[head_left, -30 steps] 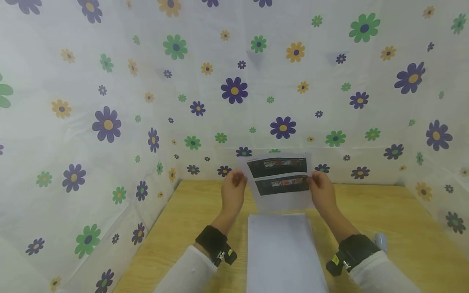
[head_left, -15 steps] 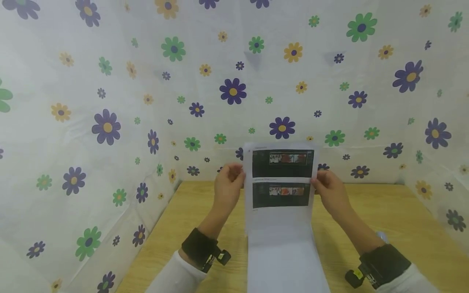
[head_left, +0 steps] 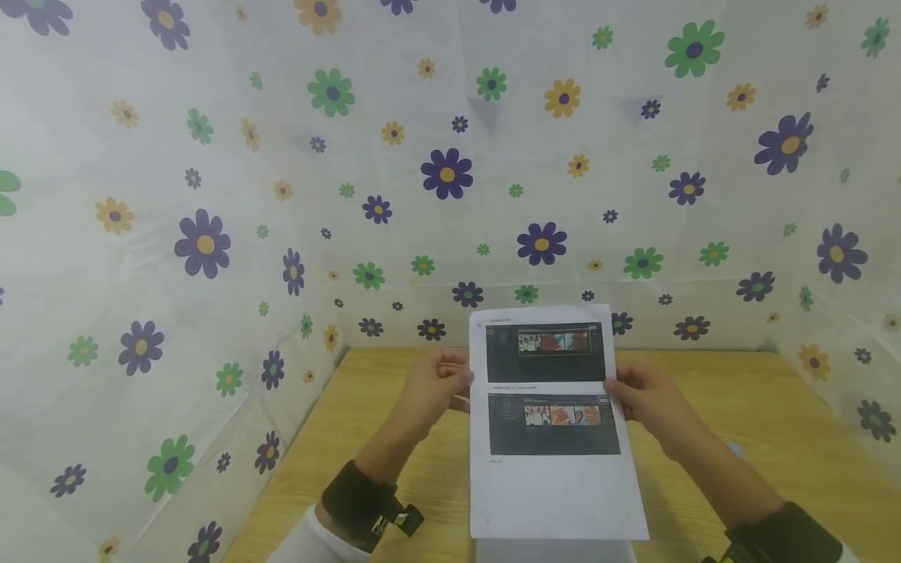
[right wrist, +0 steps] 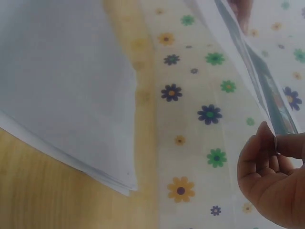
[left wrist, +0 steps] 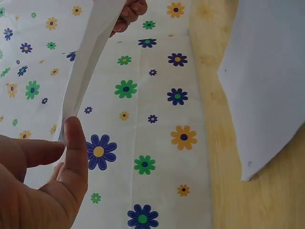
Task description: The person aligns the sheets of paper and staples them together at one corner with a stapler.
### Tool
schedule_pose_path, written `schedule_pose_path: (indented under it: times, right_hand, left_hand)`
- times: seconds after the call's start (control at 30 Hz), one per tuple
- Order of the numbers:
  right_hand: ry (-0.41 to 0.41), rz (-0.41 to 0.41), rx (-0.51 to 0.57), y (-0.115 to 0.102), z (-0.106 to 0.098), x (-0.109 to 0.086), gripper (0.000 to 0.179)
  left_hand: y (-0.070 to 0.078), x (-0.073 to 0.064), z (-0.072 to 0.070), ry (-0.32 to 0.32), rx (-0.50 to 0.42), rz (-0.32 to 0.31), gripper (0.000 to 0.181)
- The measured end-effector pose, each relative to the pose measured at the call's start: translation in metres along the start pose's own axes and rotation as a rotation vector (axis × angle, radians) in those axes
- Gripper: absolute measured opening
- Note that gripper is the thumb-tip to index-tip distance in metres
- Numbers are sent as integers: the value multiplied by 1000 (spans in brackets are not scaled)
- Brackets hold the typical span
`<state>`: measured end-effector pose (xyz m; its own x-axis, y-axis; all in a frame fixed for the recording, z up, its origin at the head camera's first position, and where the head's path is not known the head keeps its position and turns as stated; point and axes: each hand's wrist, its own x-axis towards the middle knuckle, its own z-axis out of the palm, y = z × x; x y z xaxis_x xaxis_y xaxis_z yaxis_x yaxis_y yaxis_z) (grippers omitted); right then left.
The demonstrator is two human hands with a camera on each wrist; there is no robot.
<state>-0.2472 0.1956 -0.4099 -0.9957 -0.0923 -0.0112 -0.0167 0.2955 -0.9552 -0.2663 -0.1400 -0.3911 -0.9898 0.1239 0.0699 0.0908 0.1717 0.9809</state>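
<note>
Facing the head camera, the sheet [head_left: 549, 499] hides stack corners [right wrist: 121, 169] wrist views show.

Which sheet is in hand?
The printed sheet with two dark panels: left hand and right hand pinch its side edges. The other sheets lie stacked on the table.

Your head camera looks forward and down from farthest off, facing the flowered backdrop [head_left: 450, 109], with your left hand [head_left: 431, 391] near 6 o'clock and your right hand [head_left: 651, 403] at 4. Your left wrist camera sits close, its own hand at 8 o'clock; your right wrist camera, also close, has its own at 4. Both share the printed sheet [head_left: 549, 422], nearly edge-on, and the white stack [left wrist: 271, 81], at 2 and 10 o'clock respectively.
</note>
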Motion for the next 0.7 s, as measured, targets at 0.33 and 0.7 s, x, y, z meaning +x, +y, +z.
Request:
schedule_pose_path:
  times: [0.33,0.7]
  right_hand:
    - [-25,120,-23,23,14,-16,37]
    - [-8,172,-25,60,32,-18,34]
  left_hand:
    - [-31,-23,5,-102,25,-111,31]
    - [-74,-29,19,-113,72,-165,25]
